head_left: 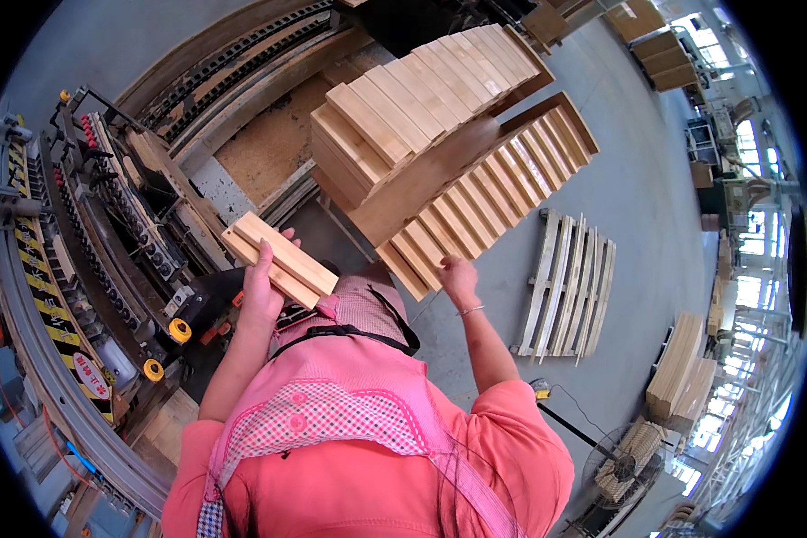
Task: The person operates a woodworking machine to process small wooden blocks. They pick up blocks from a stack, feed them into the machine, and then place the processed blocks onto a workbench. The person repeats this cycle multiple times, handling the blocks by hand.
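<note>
looked mid-batch with many left: grasped wood pieces (295,261) in left hand (262,285), couldn't confirm right hand (459,282) grip at strip row (487,203).

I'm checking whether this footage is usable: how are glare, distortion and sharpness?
Head view: the windows at right glare nearly white; the yellow-and-black striped strip bows along the left side, and black fills the corners. Also in the head view, the wood pieces in the left hand look fairly sharp, without obvious motion blur.
</note>
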Tool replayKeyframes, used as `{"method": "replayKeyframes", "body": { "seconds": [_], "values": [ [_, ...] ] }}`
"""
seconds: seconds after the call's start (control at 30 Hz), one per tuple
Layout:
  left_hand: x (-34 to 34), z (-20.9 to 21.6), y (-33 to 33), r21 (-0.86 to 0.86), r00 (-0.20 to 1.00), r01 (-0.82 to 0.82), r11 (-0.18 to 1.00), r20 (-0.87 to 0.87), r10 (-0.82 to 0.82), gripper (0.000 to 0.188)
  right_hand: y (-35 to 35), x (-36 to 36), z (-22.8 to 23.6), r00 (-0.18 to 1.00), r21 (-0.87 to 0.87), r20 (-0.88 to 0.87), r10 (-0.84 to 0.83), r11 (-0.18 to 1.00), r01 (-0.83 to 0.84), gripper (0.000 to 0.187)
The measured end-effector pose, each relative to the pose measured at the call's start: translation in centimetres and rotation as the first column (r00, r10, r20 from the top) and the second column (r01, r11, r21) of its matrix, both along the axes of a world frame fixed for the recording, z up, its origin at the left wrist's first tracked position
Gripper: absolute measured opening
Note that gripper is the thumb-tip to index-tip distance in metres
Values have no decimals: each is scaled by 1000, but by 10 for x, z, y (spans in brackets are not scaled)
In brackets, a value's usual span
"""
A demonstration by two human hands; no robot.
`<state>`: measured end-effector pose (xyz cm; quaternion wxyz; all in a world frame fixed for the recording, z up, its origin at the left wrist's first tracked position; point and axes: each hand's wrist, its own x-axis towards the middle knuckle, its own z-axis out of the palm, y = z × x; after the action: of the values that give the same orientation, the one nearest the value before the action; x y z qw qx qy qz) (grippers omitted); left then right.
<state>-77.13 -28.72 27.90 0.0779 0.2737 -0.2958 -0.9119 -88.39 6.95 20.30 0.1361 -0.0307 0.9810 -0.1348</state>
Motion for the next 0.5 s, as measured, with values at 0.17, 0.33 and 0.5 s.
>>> {"method": "replayKeyframes", "body": {
  "seconds": [0.17, 0.33, 0.5],
  "values": [
    [3, -1, -1, 28, 1000, -18, 999, 12, 18, 55, -32, 37, -31, 994, 44, -64, 83, 996, -81, 31],
    [8, -4, -2, -6, 1000, 3, 1000, 3, -3, 53, -55, 54, -66, 995, 59, 15, 102, 993, -103, 39],
    [16, -6, -7, 5, 1000, 24, 1000, 7, -24, 50, -57, 60, -109, 997, 115, -56, 62, 992, -55, 35]
  ]
}}
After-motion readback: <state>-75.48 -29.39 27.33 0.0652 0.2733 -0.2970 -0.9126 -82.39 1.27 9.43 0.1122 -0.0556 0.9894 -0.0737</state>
